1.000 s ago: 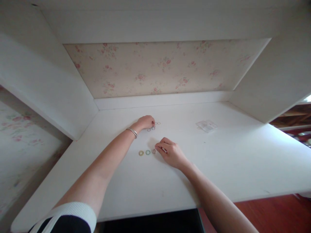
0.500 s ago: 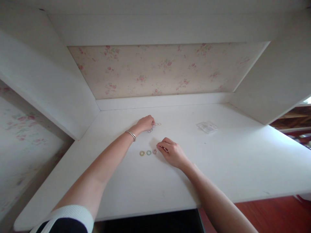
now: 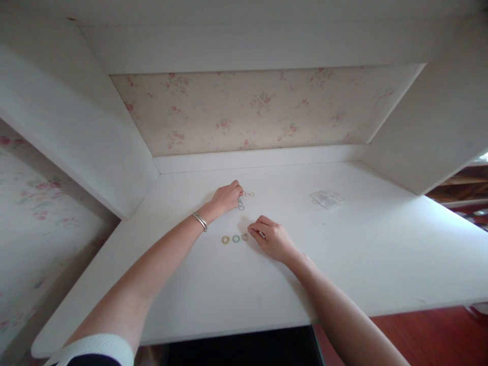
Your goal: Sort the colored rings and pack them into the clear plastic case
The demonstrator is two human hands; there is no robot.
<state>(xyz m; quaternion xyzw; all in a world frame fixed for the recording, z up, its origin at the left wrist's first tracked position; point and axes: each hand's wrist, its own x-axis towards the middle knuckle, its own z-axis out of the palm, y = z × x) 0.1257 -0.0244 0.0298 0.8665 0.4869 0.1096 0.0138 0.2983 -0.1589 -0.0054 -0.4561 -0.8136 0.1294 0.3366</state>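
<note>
Both my arms reach over a white desk [image 3: 343,264]. My left hand [image 3: 227,195], a silver bangle on its wrist, rests with curled fingers on a small cluster of thin rings [image 3: 246,199]; its fingertips pinch one of them. Nearer to me lies a row of three small rings: a yellow ring [image 3: 225,239], a green ring [image 3: 236,238] and a pinkish ring [image 3: 245,237]. My right hand [image 3: 272,239] sits just right of that row, fingers curled, its fingertips beside the pinkish ring. Whether it holds anything is hidden.
A small clear plastic packet [image 3: 326,199] lies on the desk to the right. White side panels and a shelf above enclose the desk, with floral wallpaper [image 3: 251,109] behind. Red-brown floor [image 3: 427,335] shows past the desk's front right edge.
My left hand has shifted slightly on the ring cluster and pulled a bluish ring toward me. My right hand has stayed beside the row. The view has tilted a little.
</note>
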